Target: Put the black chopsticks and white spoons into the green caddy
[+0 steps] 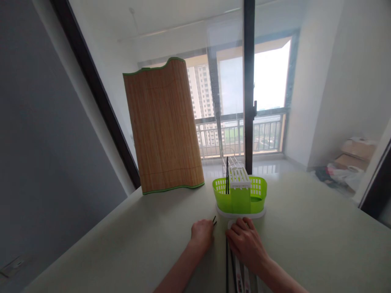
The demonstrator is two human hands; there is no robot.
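My left hand point(202, 233) is closed around a pair of dark chopsticks point(214, 221), whose ends poke out past the fingers. Close beside it, my right hand point(246, 241) has its fingers bent over the far ends of more dark chopsticks point(227, 266) lying lengthwise on the table. Long white pieces point(239, 280) with small printed marks lie under and beside that hand; their kind is unclear. Just beyond both hands stands a bright green utensil basket point(240, 200) with a white base. Dark chopsticks point(227, 175) stand upright in its left compartment. A white slatted piece point(240, 177) tops its middle.
A bamboo mat point(165, 130) with green edging stands upright, slightly curved, at the table's far left edge. The pale table point(128, 244) meets a dark-framed glass door point(249, 81) behind. Cardboard boxes point(359, 150) and bags are piled at the far right, beyond the table.
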